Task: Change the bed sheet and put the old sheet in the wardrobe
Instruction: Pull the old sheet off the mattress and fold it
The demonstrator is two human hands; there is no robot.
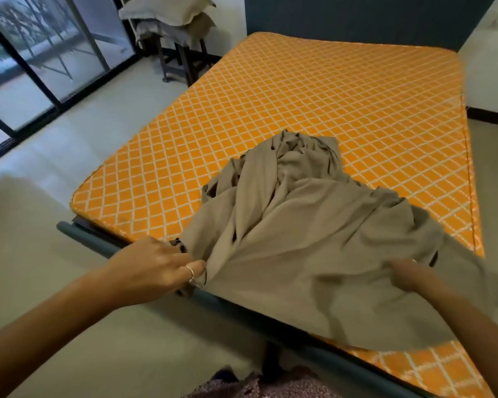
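One bed sheet (314,239), plain greyish-tan and unpatterned, lies bunched in loose folds on the near end of the bare mattress (314,104), its front edge draped over the dark bed frame (98,242) rail. The mattress is orange with a white diamond grid. Both hands hold the sheet's near edge: the left hand (158,265), wearing one thin ring, pinches the cloth at the rail; the right hand (408,275), blurred, grips a fold. Two pillows (167,10) are stacked on a stool (181,56) by the glass door (41,58). No writing is readable.
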